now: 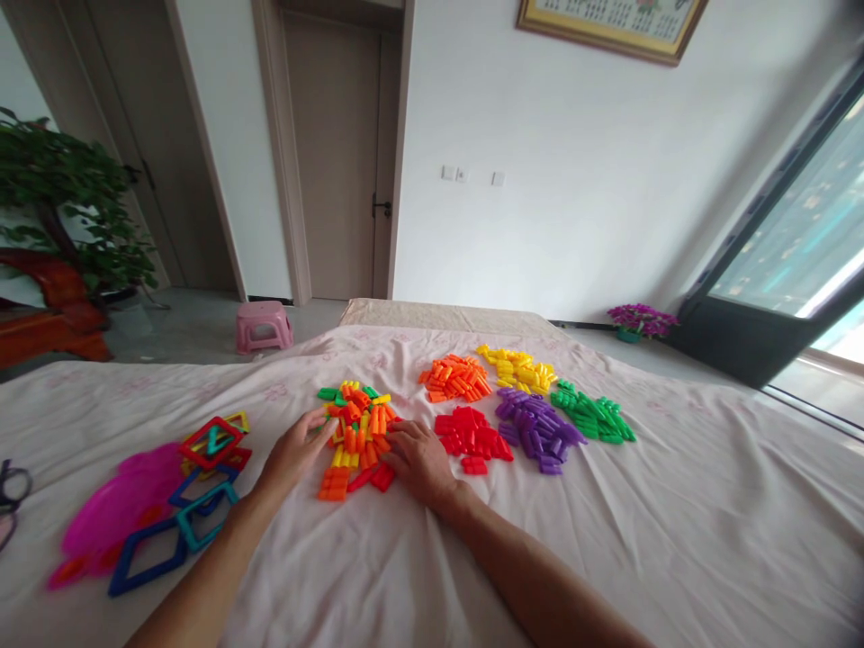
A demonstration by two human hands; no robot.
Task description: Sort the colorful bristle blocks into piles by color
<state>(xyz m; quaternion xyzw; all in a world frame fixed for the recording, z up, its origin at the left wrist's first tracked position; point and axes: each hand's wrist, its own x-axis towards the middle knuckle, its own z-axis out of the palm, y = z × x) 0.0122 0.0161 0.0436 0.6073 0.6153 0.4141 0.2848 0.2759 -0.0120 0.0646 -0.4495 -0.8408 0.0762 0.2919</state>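
A mixed pile of plastic building blocks point(364, 430), in orange, yellow, green and red, lies on the bedspread between my two hands. My left hand point(297, 450) is at the pile's left edge, fingers stretched toward the blocks, holding nothing that I can see. From the right, my right hand point(419, 461) rests against the pile with its fingers spread over the blocks; its fingertips partly cover some of them. Sorted by colour, further heaps lie to the right: red blocks point(469, 434), orange blocks point(456, 378), purple blocks point(538, 427), yellow blocks point(518, 369) and green blocks point(591, 412).
On the left lie a magenta plastic tray point(112, 508) and several magnetic frame tiles point(149, 556). Eyeglasses point(14, 486) show at the left edge. Beyond the bed stand a pink stool point(263, 326) and a pot of purple flowers point(641, 319).
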